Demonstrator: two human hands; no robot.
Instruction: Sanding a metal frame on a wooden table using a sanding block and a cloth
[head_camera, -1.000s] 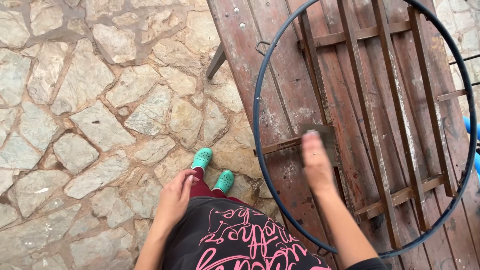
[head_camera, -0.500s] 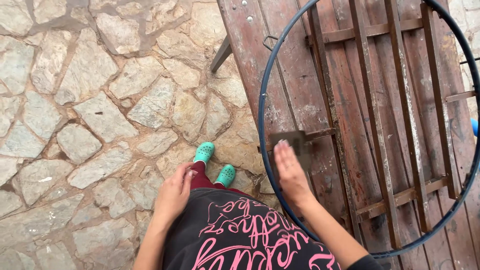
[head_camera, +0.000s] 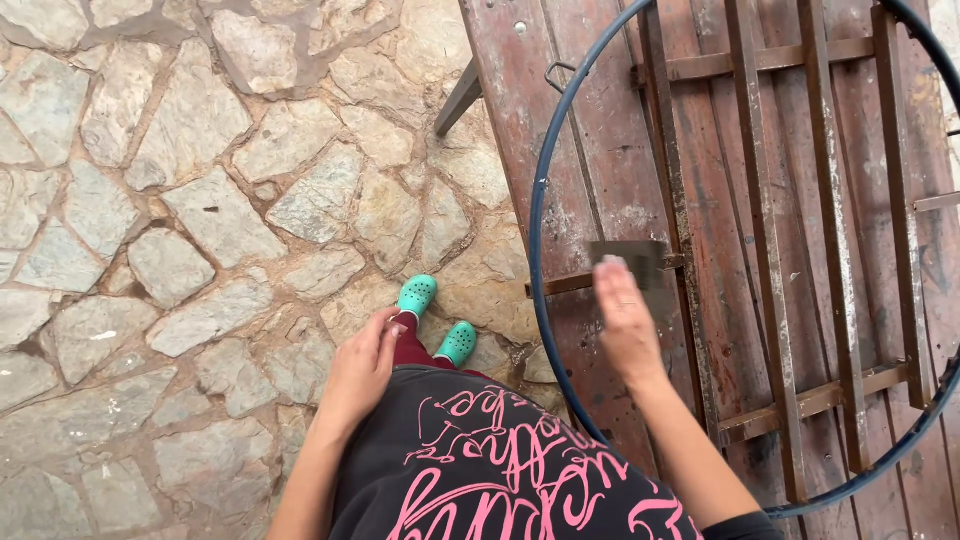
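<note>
My right hand (head_camera: 625, 325) presses a flat, dark rectangular sheet, perhaps sandpaper (head_camera: 632, 262), against a rusty crossbar (head_camera: 560, 283) of a round metal frame. The frame is a dark blue hoop (head_camera: 537, 205) with rusty bars (head_camera: 765, 230) across it, lying on a worn reddish wooden table (head_camera: 520, 90). My left hand (head_camera: 362, 368) rests against my thigh, fingers loosely together, holding nothing. I wear a black top with pink lettering (head_camera: 490, 470) and turquoise clogs (head_camera: 417, 294).
Irregular stone paving (head_camera: 190, 200) covers the ground to the left. A grey table leg (head_camera: 458, 98) slants down from the table's left edge. A small metal hook (head_camera: 556, 72) lies on the tabletop near the hoop.
My right hand moved left along the crossbar, then slid back right a little with the dark sheet under it. The left hand stayed on my thigh.
</note>
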